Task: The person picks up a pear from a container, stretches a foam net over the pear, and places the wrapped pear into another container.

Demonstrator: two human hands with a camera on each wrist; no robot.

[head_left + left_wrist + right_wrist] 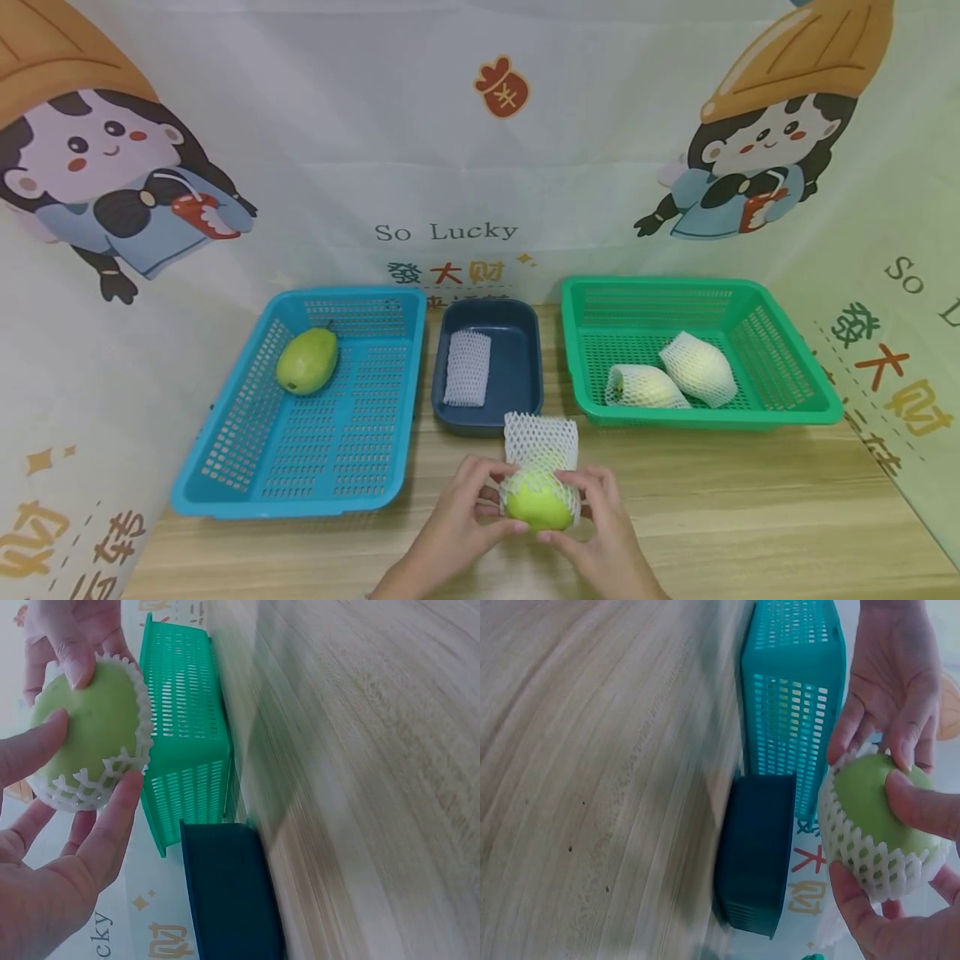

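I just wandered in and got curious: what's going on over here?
A person's left hand and right hand together hold a green fruit, their fingers around its sides. A white foam net covers part of it, leaving the near end bare. A spare net lies in the dark tray. One unwrapped fruit sits in the blue basket, and two netted fruits lie in the green basket.

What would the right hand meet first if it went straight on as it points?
The green fruit the right hand holds, partly in its foam net; past that, probably the dark blue tray, depth unclear.
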